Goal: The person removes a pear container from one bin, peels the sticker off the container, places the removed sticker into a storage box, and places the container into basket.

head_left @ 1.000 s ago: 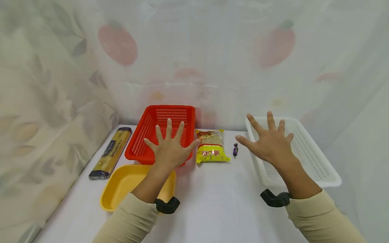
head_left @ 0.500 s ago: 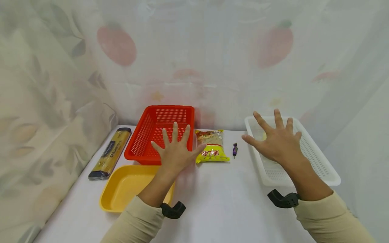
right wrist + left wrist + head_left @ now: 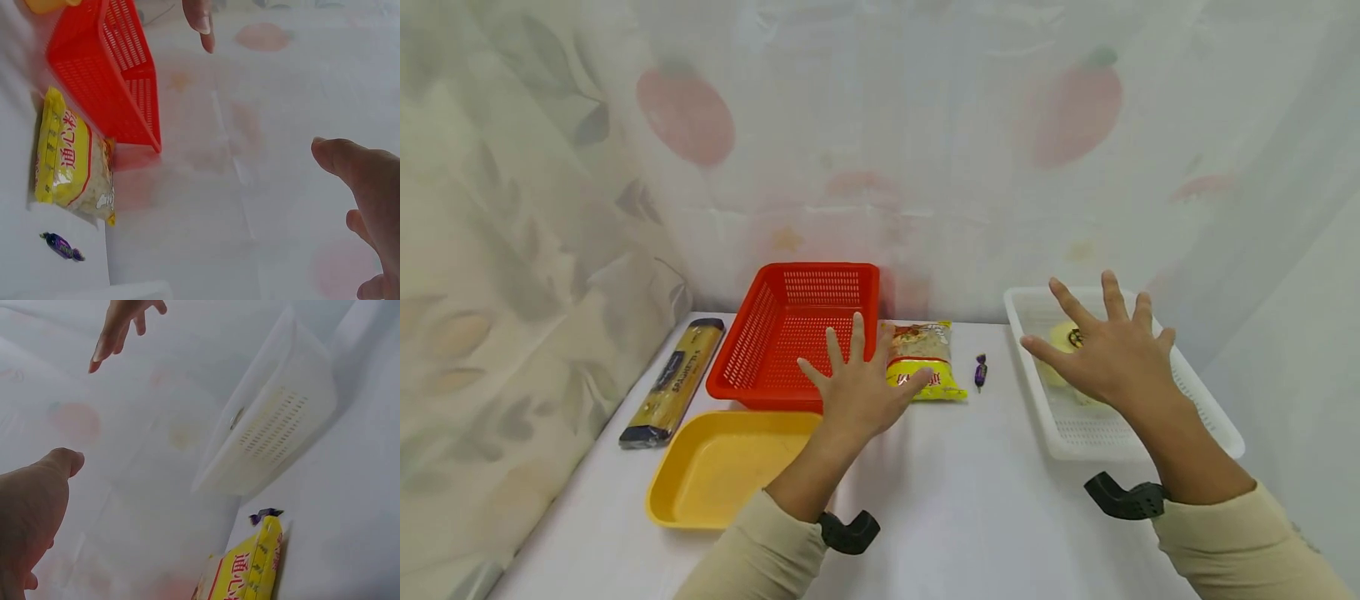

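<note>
The left hand, fingers splayed and released, hovers before the near right edge of a red perforated plastic basket with sloping walls; the right hand, equally spread and released, hovers over a white perforated basket at right, where a pale yellow item lies partly hidden. Just right of the red basket lies a glossy, plump macaroni bag; farther right, a small twist-wrapped purple candy lies between bag and white basket. At near left sits a smooth yellow tub with rounded corners, its far rim close to the red basket, and a long flat spaghetti packet lies slanted farther left. Broad white tabletop runs between tub and white basket; a printed curtain bounds the far edge.
</note>
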Demonstrator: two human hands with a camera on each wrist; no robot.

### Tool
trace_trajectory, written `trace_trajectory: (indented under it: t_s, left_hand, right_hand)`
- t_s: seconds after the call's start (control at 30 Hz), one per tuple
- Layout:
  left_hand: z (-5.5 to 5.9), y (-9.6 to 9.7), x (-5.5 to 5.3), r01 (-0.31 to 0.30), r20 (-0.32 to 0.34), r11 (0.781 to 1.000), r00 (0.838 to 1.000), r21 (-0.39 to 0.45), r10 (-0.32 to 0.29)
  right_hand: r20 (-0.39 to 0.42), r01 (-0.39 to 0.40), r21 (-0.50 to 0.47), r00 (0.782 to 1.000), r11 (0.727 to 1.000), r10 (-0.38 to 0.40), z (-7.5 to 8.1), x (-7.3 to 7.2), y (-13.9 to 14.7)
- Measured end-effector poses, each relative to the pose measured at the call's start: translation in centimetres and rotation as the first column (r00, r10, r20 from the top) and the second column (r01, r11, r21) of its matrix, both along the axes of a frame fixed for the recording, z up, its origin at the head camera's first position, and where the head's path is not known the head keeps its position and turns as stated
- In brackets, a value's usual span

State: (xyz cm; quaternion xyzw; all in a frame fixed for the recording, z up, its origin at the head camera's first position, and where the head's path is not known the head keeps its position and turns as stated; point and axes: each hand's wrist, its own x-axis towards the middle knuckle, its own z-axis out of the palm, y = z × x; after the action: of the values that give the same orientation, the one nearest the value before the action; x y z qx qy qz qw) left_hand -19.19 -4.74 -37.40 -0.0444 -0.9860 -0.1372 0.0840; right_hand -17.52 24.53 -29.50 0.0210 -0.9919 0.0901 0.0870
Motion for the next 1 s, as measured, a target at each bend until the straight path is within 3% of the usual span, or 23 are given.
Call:
trace_trajectory:
  t_s: [0.27,0.73,1.0]
  left_hand:
    - [-0.2,2.5,0.4,0.034,-0.006,0.999,0.999,0.040,-0.034]
    - [-1.7,5.3,0.9,0.046,-0.007,0.999,0.999,0.006,-0.046]
    - [-2.7,7.3,1.0,0.077,0.008,0.995,0.997,0.061,-0.078]
  right_hand:
    - [-0.011,0.009,-0.018,1.000,1.000,-0.010,-0.6,0.3,1.8]
    - [-0.002,0.011,-0.006,1.000,1.000,-0.011,-2.0,0.0,3.9]
    - [-0.040,0.002,-0.035,0.999,0.999,-0.004,-3.2,0.4,5.3]
